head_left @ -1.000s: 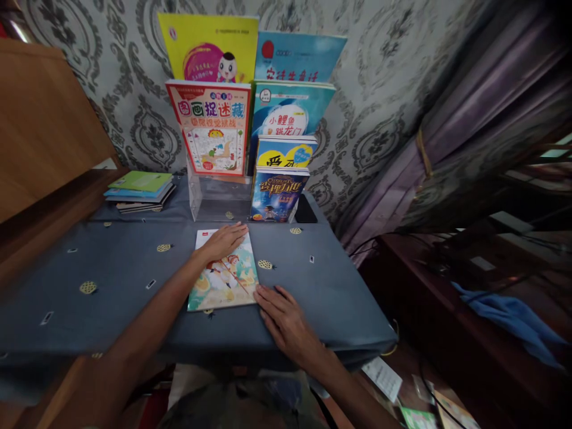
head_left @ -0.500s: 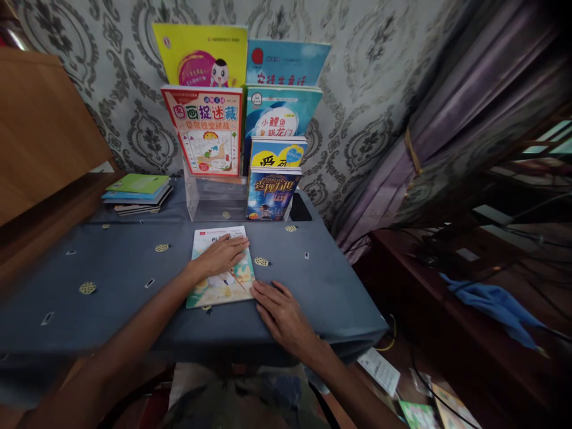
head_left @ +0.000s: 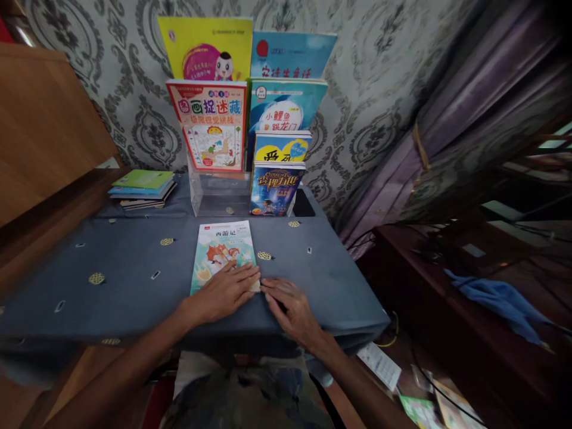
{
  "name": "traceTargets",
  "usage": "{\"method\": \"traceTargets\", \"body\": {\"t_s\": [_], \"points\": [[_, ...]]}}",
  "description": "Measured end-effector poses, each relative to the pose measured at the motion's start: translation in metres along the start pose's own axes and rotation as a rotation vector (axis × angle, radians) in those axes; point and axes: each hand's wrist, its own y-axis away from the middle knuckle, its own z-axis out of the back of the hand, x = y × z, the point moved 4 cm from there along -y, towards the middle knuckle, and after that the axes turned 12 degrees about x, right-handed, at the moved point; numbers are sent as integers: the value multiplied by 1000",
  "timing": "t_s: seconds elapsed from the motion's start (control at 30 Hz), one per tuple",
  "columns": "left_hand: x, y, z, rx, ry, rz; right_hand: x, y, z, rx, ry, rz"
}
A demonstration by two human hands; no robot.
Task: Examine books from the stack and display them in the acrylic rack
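Note:
A thin storybook (head_left: 226,244) with a pale, illustrated cover lies closed and flat near the table's front. My left hand (head_left: 226,290) rests across its lower part, fingers stretched out and lying flat, hiding the bottom of the cover. My right hand (head_left: 290,307) is at the lower right corner of the book, palm down, fingers extended on the cloth. Its fingertips meet or nearly meet the book's edge; exact contact is hard to make out.
Behind the book, a clear acrylic stand (head_left: 218,199) holds several upright books. A small stack of books (head_left: 145,182) lies at the back left of the blue tablecloth (head_left: 134,250). A black phone (head_left: 304,203) lies right of the stand. Purple curtain (head_left: 393,173) hangs at right.
My left hand has slid down the cover from its top, uncovering the title and picture. My right hand stays by the lower right corner, its fingers closer together. The view has shifted slightly.

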Motion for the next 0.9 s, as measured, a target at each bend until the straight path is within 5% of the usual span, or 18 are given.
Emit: {"method": "traceTargets", "body": {"t_s": [0.17,0.43,0.9], "points": [[-19,11,-11,-43,-125,56,-4,-2,4,-52,-117,-120],[-41,30,-32,-161,-193,192,14,-9,-7,98,-79,6],[-34,96,-23,-340,-197,453,11,-7,-14,84,21,74]]}}
